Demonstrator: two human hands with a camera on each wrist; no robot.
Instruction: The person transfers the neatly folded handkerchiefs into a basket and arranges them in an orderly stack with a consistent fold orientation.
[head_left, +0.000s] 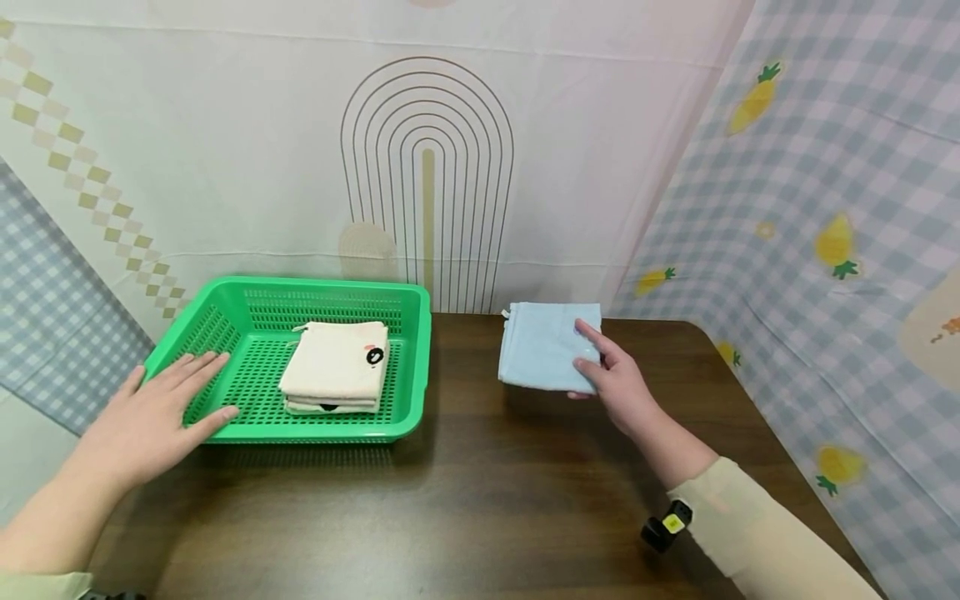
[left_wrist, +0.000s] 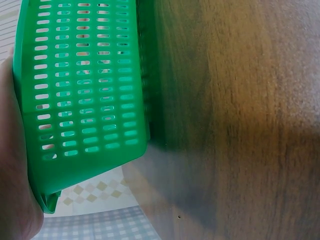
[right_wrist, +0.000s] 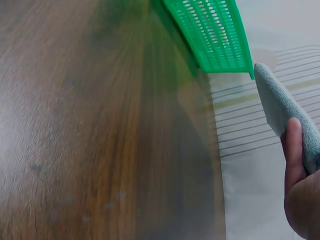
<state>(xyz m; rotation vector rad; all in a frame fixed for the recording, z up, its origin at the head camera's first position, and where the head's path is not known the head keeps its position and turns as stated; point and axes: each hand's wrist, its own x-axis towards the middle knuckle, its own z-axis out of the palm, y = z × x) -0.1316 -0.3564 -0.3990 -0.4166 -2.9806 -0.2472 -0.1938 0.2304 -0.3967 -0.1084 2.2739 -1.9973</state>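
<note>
My right hand [head_left: 615,379] grips a folded light blue towel [head_left: 547,346] by its right edge, thumb and fingers on its upper face and others beneath. In the right wrist view the towel [right_wrist: 282,102] is held up off the table. My left hand [head_left: 161,417] lies with straight fingers over the left rim of a green plastic basket [head_left: 416,367]. Inside the basket sits a small stack of folded cream towels [head_left: 333,362], the top one bearing a black and pink print. The left wrist view shows the basket's slotted side wall [left_wrist: 90,100] from outside.
The brown wooden table [head_left: 480,500] runs under the basket and towards the front. Behind it hangs a white cloth [head_left: 262,150] with arch lines. A blue checked cloth with pineapples [head_left: 795,208] borders the right side.
</note>
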